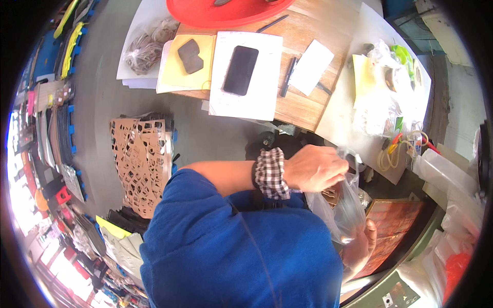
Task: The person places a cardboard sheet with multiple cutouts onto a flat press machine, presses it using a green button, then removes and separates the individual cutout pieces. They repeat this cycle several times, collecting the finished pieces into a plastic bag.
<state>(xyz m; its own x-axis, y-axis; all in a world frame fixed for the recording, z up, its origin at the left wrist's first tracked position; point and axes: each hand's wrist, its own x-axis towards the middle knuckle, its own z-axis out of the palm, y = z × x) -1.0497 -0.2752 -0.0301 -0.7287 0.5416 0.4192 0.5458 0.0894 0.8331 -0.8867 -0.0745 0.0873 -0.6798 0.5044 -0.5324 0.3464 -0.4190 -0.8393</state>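
Note:
My left hand (pixel 316 167), with a black-and-white checked scrunchie (pixel 272 173) at its wrist, reaches across in front of my body. Its fingers are closed on the gathered top of a clear plastic bag (pixel 349 200). Lower down, my right hand (pixel 361 246) cups the bag's bottom, thumb on one side and fingers on the other; the palm is partly hidden. Brownish pieces (pixel 330 195) show by the bag under my left hand, and I cannot tell whether they lie inside it.
A wooden table (pixel 308 110) ahead bears a phone (pixel 241 70) on white paper, a dark flat piece (pixel 191 56), pens and a red basin (pixel 231 18). Filled plastic bags (pixel 380 97) lie at right, near yellow-handled scissors (pixel 393 146). Cut-out brown sheets (pixel 138 159) stand at left.

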